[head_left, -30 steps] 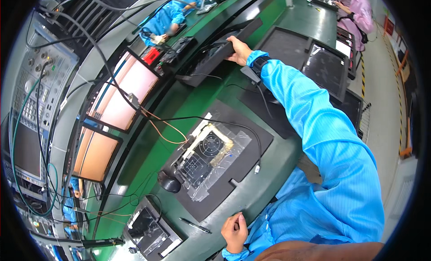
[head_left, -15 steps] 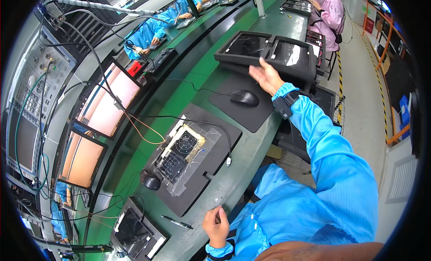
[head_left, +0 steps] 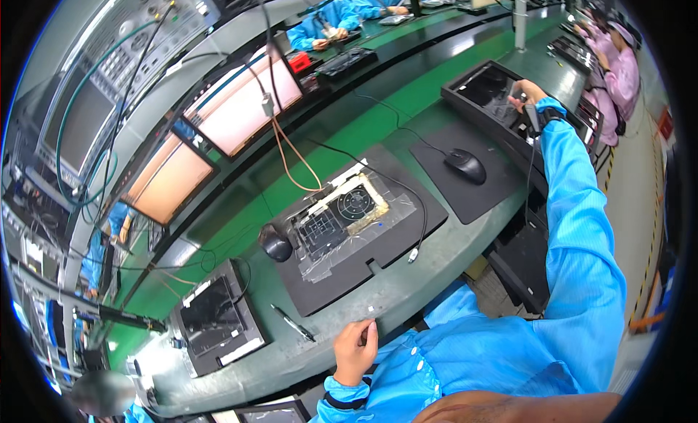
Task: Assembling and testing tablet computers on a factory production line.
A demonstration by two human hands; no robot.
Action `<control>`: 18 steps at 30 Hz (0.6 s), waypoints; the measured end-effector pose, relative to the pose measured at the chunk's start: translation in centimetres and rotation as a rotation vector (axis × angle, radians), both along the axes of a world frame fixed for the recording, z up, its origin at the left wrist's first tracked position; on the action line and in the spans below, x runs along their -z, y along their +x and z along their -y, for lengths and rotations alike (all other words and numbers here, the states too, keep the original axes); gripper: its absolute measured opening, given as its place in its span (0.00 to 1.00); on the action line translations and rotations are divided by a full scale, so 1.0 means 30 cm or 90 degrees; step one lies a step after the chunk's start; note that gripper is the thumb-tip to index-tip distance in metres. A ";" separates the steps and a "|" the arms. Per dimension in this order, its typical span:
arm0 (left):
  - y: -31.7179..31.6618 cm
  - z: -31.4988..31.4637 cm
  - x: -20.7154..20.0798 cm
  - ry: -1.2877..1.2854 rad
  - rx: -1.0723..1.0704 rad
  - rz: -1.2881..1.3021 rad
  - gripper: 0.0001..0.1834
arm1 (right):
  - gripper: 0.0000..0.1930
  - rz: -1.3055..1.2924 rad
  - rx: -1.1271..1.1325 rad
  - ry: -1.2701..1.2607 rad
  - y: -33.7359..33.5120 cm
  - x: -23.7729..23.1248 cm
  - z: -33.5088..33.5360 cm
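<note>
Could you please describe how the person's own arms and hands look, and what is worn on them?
Both arms wear long, bright blue smooth work-coat sleeves. The left sleeve ends in a dark elastic cuff, just below the bare left hand. The right sleeve reaches to a dark band at the wrist, before the bare right hand. No gloves or rings show.

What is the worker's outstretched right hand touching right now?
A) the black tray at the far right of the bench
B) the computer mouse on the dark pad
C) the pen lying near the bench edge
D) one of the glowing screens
A: the right hand rests on the black tray, well beyond the mouse, while the left hand sits at the bench edge.
</note>
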State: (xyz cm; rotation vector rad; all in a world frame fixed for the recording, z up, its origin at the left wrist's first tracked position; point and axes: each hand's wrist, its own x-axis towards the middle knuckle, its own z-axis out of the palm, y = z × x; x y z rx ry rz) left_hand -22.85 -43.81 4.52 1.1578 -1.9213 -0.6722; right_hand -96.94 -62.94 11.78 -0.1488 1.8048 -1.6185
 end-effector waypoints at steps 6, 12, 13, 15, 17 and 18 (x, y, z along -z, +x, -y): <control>0.001 0.006 0.003 -0.023 -0.021 0.000 0.04 | 0.13 0.017 -0.270 0.031 -0.165 0.082 0.122; -0.013 0.002 -0.081 0.044 -0.067 -0.138 0.06 | 0.11 -0.175 -0.095 -0.307 0.214 -0.087 0.079; 0.003 0.008 -0.078 0.069 -0.038 -0.159 0.11 | 0.11 -0.190 -0.154 -0.372 0.275 -0.113 0.012; -0.005 0.031 -0.120 0.227 0.058 -0.264 0.24 | 0.10 -0.168 -0.236 -0.490 0.463 -0.164 -0.133; -0.055 0.067 -0.183 0.352 0.175 -0.371 0.40 | 0.08 -0.057 -0.257 -0.453 0.718 -0.200 -0.284; -0.083 0.086 -0.197 0.409 0.256 -0.439 0.45 | 0.08 -0.125 -0.259 -0.413 0.841 -0.189 -0.348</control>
